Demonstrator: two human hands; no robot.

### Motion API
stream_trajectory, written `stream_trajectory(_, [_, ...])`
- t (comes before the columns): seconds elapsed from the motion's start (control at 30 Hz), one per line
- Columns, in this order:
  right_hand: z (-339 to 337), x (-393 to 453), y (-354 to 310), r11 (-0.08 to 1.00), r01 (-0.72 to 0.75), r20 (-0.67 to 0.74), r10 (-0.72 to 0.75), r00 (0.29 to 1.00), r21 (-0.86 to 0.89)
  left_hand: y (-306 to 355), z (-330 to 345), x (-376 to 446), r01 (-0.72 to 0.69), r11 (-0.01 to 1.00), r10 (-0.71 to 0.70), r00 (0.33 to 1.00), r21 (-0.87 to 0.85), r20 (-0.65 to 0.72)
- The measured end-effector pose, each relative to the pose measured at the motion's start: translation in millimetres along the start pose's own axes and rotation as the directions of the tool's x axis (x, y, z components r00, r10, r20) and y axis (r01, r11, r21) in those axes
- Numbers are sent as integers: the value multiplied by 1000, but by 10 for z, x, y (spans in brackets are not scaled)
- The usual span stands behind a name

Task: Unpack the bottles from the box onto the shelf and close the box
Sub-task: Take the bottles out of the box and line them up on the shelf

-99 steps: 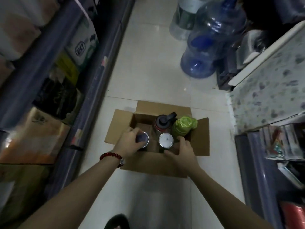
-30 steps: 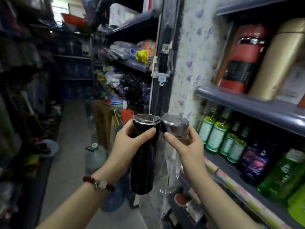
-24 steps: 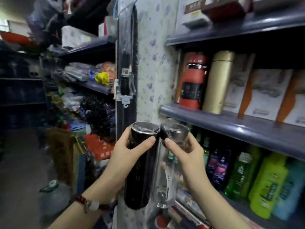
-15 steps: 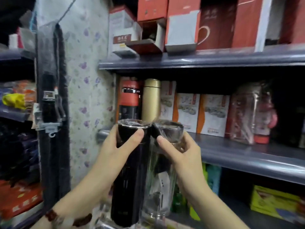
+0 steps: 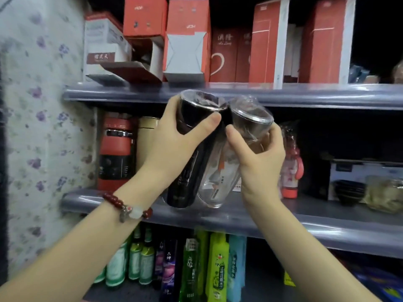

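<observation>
just left of the hands, a red flask and a gold flask are standing at the back of the middle shelf. the left hand is wrapping its fingers and thumb round the upper part of a black bottle, tilting it so its base is hanging just over the shelf's front edge. touching it on the right, a clear bottle in plastic wrap is being gripped near its cap by the right hand. this looks like the placing step, with both bottles being brought to the shelf. the next move is calling for standing them upright in the free space behind the hands, short of the red-capped bottle to the right. the box is not showing in view.
</observation>
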State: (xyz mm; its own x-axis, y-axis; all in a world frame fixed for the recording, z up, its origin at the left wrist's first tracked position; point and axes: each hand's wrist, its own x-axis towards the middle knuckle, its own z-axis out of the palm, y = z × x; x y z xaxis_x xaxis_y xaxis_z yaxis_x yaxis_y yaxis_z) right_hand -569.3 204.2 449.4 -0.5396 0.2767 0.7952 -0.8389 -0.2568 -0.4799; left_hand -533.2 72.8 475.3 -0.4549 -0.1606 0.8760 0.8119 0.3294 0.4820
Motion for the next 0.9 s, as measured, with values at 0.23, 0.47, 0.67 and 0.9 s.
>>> stream_trajectory(0.23, [-59,111,309,999,42,-59,-43,997,-25,-459,160,66,-119,992,119,993,36,-16])
stream_trajectory(0.47, [-78,251,646,989,-58,-46,52,998,-139,-841,247,172,23,999,-23,1000,45,6])
stream_trajectory(0.67, [158,548,794,928,-207,-14,213,977,-310,-1128,218,515,266,964,-266,964,-13,-25])
stream_trajectory(0.9, [260,639,970,874,-269,18,302,953,-405,-1441,192,715,447,891,-442,894,-77,74])
